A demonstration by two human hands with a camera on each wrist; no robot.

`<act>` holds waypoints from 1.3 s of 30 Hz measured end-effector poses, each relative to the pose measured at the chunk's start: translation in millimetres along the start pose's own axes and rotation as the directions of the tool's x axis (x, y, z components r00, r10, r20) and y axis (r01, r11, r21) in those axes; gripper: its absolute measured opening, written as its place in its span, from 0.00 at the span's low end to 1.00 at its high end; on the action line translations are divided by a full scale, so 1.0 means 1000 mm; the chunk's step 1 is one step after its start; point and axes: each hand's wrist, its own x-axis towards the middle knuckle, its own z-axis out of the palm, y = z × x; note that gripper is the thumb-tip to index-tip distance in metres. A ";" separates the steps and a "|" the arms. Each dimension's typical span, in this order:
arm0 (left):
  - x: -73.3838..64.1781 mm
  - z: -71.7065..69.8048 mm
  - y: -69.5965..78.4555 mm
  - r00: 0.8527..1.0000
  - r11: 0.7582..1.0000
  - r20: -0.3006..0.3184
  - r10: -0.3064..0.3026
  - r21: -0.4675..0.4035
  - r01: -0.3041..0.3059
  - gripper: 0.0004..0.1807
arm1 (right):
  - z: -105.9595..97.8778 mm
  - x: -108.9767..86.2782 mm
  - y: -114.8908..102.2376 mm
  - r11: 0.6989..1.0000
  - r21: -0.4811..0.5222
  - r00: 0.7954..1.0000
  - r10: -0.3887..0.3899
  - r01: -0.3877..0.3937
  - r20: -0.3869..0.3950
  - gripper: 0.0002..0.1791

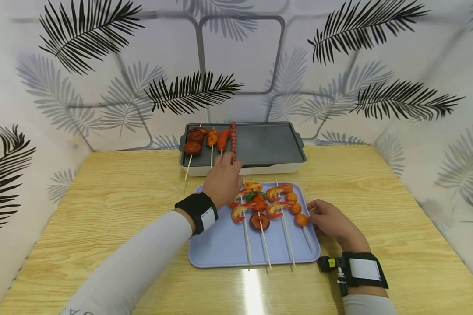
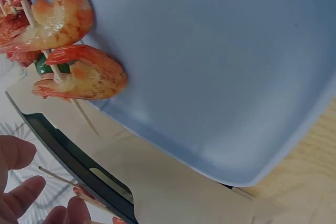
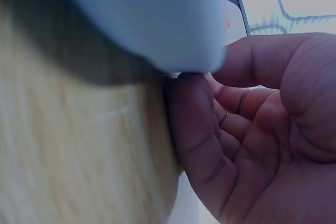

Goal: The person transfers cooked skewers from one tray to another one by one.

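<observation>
My left hand (image 1: 223, 178) reaches over the front edge of the dark grill pan (image 1: 268, 142), beside a thin red skewer (image 1: 233, 138). In the left wrist view its fingers (image 2: 31, 192) are spread apart near a bare stick end (image 2: 55, 176), with nothing pinched between them. With thumb and forefinger my right hand (image 1: 333, 221) grips the right rim of a pale blue tray (image 1: 220, 253). On that tray lie shrimp skewers (image 1: 276, 210), a mixed skewer (image 1: 260, 221) and a skewer of orange balls (image 1: 301, 219).
At the pan's left side lie a skewer of round browned pieces (image 1: 193, 148), a yellow-orange skewer (image 1: 212, 138) and a red sausage skewer (image 1: 223, 139). Their sticks overhang the pan's front. The wooden table (image 1: 122, 197) meets a leaf-patterned backdrop (image 1: 236, 57) behind the pan.
</observation>
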 end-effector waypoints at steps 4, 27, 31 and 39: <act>0.003 0.000 0.000 1.000 0.999 0.003 -0.016 0.033 0.015 0.20 | 0.001 0.002 0.000 1.000 -0.006 1.000 -0.004 0.004 -0.002 0.18; 0.016 -0.003 0.009 0.982 0.994 0.152 -0.110 -0.002 0.111 0.12 | 0.000 0.002 0.001 1.000 -0.020 1.000 -0.001 0.001 -0.010 0.18; 0.021 -0.007 0.010 0.974 0.981 0.152 -0.166 -0.079 0.180 0.11 | -0.001 0.001 0.001 1.000 -0.021 1.000 -0.004 0.004 -0.005 0.19; 0.029 -0.014 0.003 0.956 0.943 0.153 -0.250 -0.185 0.276 0.08 | -0.001 0.003 0.001 0.999 -0.028 1.000 -0.028 0.028 -0.003 0.17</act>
